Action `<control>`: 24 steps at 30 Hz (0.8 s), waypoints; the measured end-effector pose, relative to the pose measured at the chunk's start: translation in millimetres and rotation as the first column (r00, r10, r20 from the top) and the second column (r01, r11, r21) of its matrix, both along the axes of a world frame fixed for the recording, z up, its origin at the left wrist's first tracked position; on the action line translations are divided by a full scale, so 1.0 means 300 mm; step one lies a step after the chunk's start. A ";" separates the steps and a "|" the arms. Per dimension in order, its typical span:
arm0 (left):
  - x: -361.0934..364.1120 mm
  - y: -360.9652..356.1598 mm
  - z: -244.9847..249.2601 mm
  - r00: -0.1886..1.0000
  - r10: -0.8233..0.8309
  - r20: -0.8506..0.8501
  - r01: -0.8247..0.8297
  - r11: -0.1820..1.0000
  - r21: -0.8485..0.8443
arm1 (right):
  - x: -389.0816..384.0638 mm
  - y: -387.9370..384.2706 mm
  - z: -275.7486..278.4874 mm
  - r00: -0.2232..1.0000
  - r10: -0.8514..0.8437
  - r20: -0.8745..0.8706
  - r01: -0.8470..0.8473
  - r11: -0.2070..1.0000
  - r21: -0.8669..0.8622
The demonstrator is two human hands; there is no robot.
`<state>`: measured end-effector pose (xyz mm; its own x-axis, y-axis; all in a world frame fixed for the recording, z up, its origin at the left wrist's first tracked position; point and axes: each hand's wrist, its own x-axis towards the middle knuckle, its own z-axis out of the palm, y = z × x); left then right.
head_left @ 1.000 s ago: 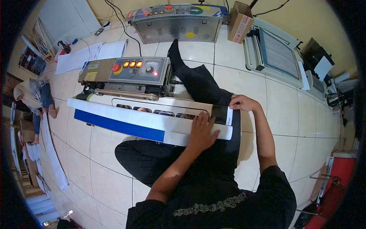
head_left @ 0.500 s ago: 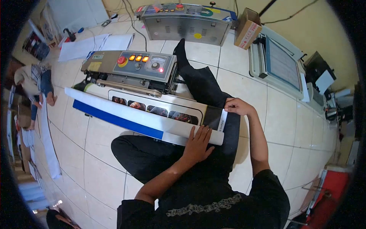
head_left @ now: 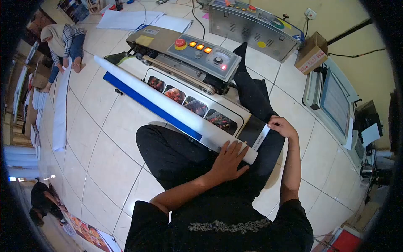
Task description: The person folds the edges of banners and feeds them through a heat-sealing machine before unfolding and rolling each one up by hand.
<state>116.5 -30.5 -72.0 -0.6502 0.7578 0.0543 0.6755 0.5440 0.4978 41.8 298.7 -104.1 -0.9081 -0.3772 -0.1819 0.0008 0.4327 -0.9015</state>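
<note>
A printed banner [head_left: 247, 126] with food photos lies partly rolled across a band sealer [head_left: 189, 50], its far edge running along the machine's belt side. My left hand [head_left: 228, 161] rests with fingers stretched over the white roll [head_left: 176, 108] near its right end. At the banner's right corner, by the white strip with small print, my right hand [head_left: 282, 127] pinches the edge between thumb and fingers. Below the roll shows the sealer's blue conveyor belt [head_left: 155, 108]. The sealer has a red knob [head_left: 180, 43] and lit orange switches. The roll hides part of the print.
A second sealer [head_left: 252, 31] stands by the wall, beside a cardboard box [head_left: 312, 52] and a framed flat device [head_left: 336, 92]. White sheets [head_left: 130, 20] lie on the tiled floor. One person [head_left: 63, 42] sits at left; another [head_left: 44, 199] bends over a printed banner [head_left: 86, 231].
The view has turned, so the sealer and banner appear more slanted and farther right. Both hands keep their places on the banner. The person at lower left shows more fully.
</note>
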 end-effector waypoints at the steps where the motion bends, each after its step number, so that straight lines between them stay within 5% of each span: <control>1: -0.008 0.021 0.007 0.999 0.027 0.041 -0.027 1.000 0.002 | -0.005 0.001 -0.002 0.999 -0.021 0.040 0.020 1.000 0.008; 5: -0.015 0.084 -0.033 0.992 0.027 -0.123 -0.016 0.996 0.086 | -0.023 -0.021 0.012 1.000 0.004 0.006 -0.004 0.999 0.037; 24: 0.045 -0.084 -0.022 0.989 0.140 -0.046 -0.143 0.989 -0.050 | -0.123 -0.113 -0.019 0.998 0.061 -0.003 -0.061 0.998 0.023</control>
<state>130.1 -55.6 -78.6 -0.7491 0.6609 0.0458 0.6095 0.6605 0.4386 4.8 264.6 -109.7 -0.8841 -0.4278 -0.1880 -0.0292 0.4522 -0.8914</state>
